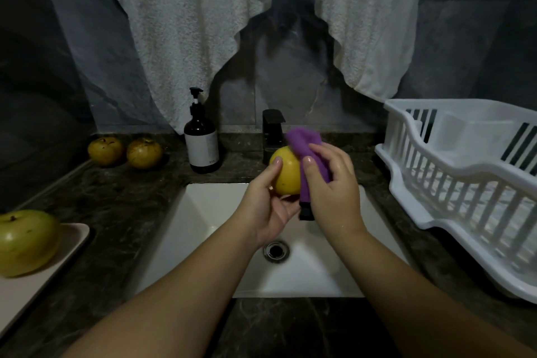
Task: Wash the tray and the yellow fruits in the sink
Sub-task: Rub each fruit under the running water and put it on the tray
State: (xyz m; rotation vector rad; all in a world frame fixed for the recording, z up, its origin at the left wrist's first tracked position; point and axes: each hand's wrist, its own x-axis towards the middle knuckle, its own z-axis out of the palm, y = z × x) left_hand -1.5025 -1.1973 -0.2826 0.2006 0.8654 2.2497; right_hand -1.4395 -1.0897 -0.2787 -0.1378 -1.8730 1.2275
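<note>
Over the white sink [203,241], my left hand [268,206] grips a yellow fruit [286,173] from below and the left. My right hand [331,183] holds a purple cloth [306,151] pressed against the fruit's right side. A pale tray [66,244] lies on the counter at the left edge with a large yellow-green fruit [26,241] on it. Two more yellow fruits [106,150] [143,152] sit at the back left of the counter.
A black faucet [273,128] stands behind the sink, and no water stream is visible. A brown pump bottle [202,142] stands left of the faucet. A white dish rack [465,183] fills the counter on the right. A white towel [232,23] hangs on the wall.
</note>
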